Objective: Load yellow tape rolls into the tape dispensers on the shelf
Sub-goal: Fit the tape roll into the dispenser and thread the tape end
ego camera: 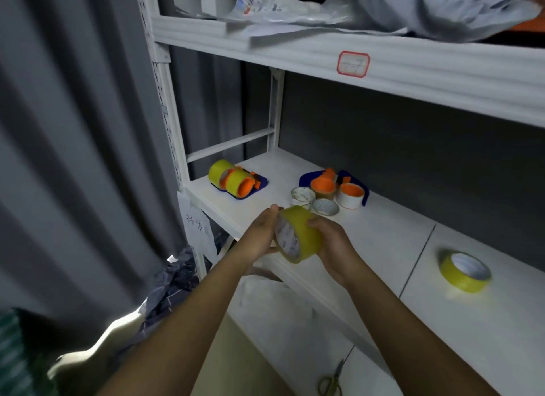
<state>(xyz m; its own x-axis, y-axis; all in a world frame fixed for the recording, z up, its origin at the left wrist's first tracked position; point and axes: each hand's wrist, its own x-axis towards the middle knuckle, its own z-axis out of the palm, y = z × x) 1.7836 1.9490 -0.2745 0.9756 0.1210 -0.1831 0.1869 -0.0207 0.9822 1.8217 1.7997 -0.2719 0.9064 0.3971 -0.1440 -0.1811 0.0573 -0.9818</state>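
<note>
A tape roll (305, 236) is held at the centre of the frame, above the front edge of the shelf (383, 242). It is gripped by the right hand (333, 245), with the thumb curled over its rim and the fingers hidden behind it. The left hand (262, 233) is laid nearly flat against its open face, fingers straight. The writing on the label (353, 63), upper right, is too blurred to be read.

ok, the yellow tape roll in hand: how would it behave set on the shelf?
Probably stiff: the tape roll keeps its round shape in the grip of the right hand. On its curved edge it would likely roll on the smooth shelf; laid flat like the other roll, it should stay.
</note>
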